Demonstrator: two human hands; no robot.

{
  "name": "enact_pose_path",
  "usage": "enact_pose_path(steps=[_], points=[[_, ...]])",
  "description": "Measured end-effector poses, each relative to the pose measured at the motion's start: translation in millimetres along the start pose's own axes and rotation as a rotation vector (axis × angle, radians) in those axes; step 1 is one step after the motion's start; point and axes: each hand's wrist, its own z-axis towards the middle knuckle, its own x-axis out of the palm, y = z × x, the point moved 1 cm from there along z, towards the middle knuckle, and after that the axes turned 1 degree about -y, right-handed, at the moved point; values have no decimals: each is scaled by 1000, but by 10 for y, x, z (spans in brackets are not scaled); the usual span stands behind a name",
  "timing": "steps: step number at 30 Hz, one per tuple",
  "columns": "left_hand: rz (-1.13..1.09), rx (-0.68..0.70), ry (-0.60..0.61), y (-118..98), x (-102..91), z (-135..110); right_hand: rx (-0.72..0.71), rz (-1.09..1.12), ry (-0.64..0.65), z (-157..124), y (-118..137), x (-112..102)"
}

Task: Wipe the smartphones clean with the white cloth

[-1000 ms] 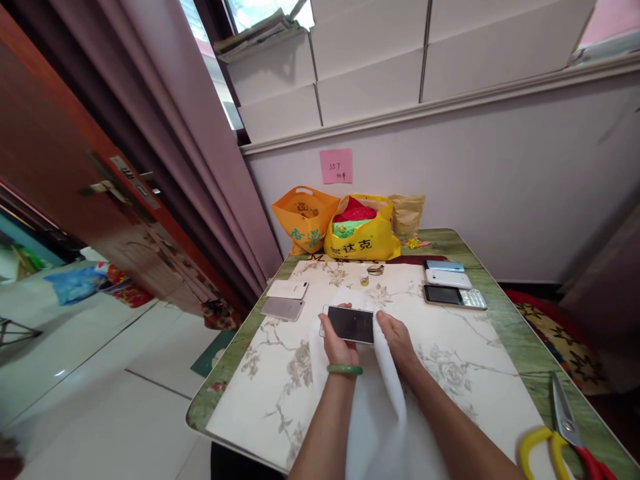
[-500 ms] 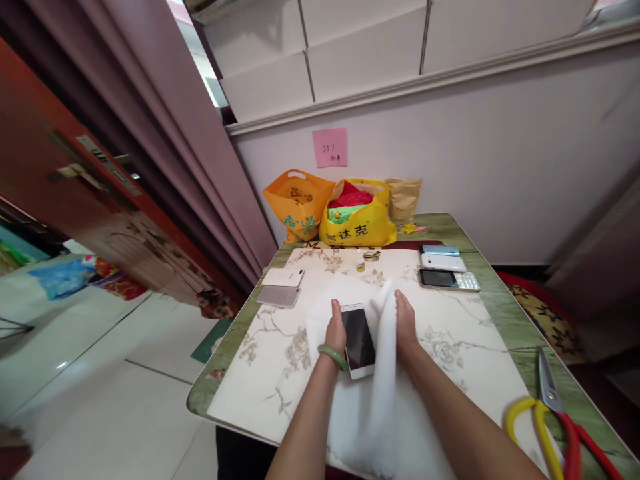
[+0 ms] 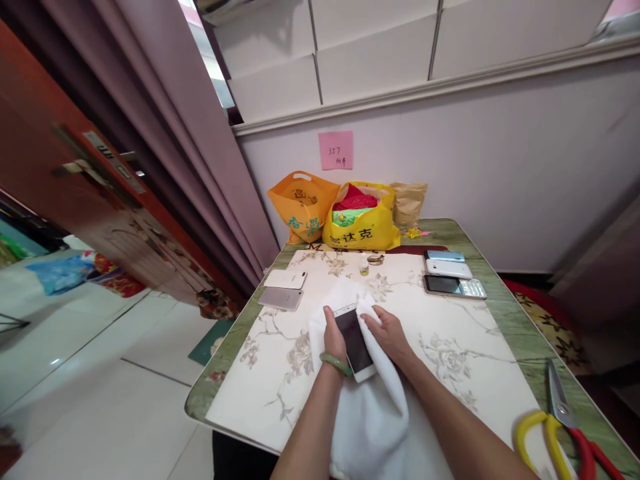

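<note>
A white smartphone [image 3: 354, 340] with a dark screen lies tilted on a white cloth [image 3: 373, 420] at the front middle of the table. My left hand [image 3: 335, 337], with a green bangle at the wrist, grips the phone's left edge; the thumb shows on top and the other fingers are hidden underneath. My right hand [image 3: 387, 331] pinches a fold of the cloth against the phone's upper right edge. Part of the phone's right side is covered by this fold.
Two phones [image 3: 283, 298] lie at the left and several more [image 3: 455, 287] at the right, by a keypad phone. Scissors [image 3: 560, 413] rest at the front right. An orange bag [image 3: 303, 207], a yellow bag [image 3: 363, 223] and a small bottle [image 3: 364, 267] stand toward the back.
My right hand has moved left, bringing the raised cloth fold down onto the phone's right edge. My left hand still holds the phone, which is tilted slightly more.
</note>
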Motion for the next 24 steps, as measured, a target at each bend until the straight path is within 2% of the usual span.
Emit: enact_pose_path(steps=[6,8,10,14,16,17,19,21,24], points=[[-172,-2,-225,-7,-1,39,-55,-10,148,-22,15,-132],[-225,17,-289,-24,-9,55,-22,25,83,-12,-10,-184],[-252,18,-300,-34,-20,70,52,117,-124,13,-48,-251],[-243,-44,-180,-11,-48,101,222,182,-728,54,-137,-440],[-219,-70,-118,6,-54,110,229,125,-889,51,-161,-511],[-203,-72,-97,9,-53,109,211,110,-914,43,-164,-528],[-171,-63,-71,4,-45,96,158,112,-872,15,-153,-516],[-138,-71,-58,-14,-35,68,108,105,-776,-28,-118,-449],[-95,-122,-27,-43,-27,24,35,63,-532,-98,-29,-286]])
